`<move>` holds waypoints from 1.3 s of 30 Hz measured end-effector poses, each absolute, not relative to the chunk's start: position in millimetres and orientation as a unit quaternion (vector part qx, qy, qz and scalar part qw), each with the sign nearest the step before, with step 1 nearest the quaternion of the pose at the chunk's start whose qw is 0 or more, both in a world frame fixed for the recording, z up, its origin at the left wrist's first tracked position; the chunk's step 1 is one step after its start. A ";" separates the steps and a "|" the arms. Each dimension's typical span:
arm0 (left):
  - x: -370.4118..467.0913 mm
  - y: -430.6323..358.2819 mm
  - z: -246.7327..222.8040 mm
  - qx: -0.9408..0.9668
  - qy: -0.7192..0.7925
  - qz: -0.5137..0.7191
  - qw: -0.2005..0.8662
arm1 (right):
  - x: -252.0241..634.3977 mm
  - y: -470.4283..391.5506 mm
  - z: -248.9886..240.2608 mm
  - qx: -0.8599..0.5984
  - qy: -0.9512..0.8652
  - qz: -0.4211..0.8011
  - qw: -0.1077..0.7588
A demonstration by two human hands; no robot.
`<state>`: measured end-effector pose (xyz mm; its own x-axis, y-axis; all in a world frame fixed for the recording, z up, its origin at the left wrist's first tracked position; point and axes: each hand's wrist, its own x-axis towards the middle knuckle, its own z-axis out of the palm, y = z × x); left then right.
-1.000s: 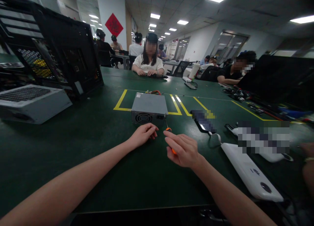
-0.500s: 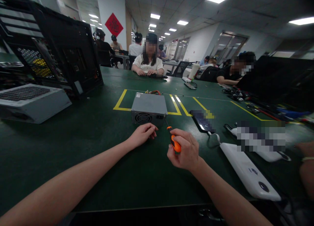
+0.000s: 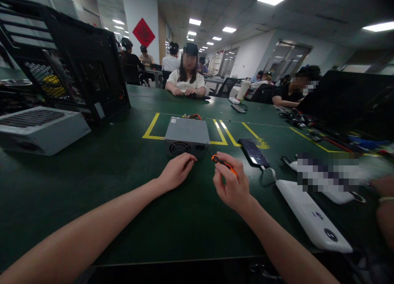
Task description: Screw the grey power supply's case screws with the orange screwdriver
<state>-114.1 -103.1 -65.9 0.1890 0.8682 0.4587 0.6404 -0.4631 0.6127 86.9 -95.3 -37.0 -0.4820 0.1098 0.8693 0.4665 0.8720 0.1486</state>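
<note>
A grey computer power supply (image 3: 187, 129) lies on the green table, its round fan grille and power socket facing me. Just in front of that face is my left hand (image 3: 177, 171), its fingers curled together; whatever they may hold is hidden. My right hand (image 3: 232, 181) grips a screwdriver (image 3: 224, 164) with an orange and black handle. The thin shaft points up and left to the right end of the power supply's near face. Whether the tip touches it, I cannot tell. Coloured cables (image 3: 194, 116) come out behind the unit.
An open black computer case (image 3: 104, 70) and a second power supply (image 3: 58, 132) stand at left. To the right lie a phone (image 3: 254, 152), a white power bank (image 3: 312, 214) and tools (image 3: 344, 142). A person (image 3: 186, 81) sits opposite; another person's arm (image 3: 384, 206) shows at the right edge.
The screwdriver's handle has swung to the right and lies flatter, and my right hand's fingers have shifted on it. My left hand has moved only slightly; the power supply is in the same place.
</note>
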 end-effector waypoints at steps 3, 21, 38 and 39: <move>-122.7 -102.7 -59.8 0.799 0.479 0.358 -0.061 | 86.8 -94.2 -33.3 -0.181 -0.834 -0.203 0.480; -131.4 -101.2 -49.7 0.798 0.492 0.271 -0.219 | 87.5 -94.0 -31.4 -0.160 -0.850 -0.152 0.478; -123.2 -102.3 -52.8 0.796 0.500 0.267 -0.212 | 85.6 -92.3 -27.9 -0.197 -0.821 -0.162 0.511; -121.0 -102.2 -53.5 0.796 0.503 0.262 -0.211 | 85.5 -92.1 -27.5 -0.196 -0.817 -0.158 0.518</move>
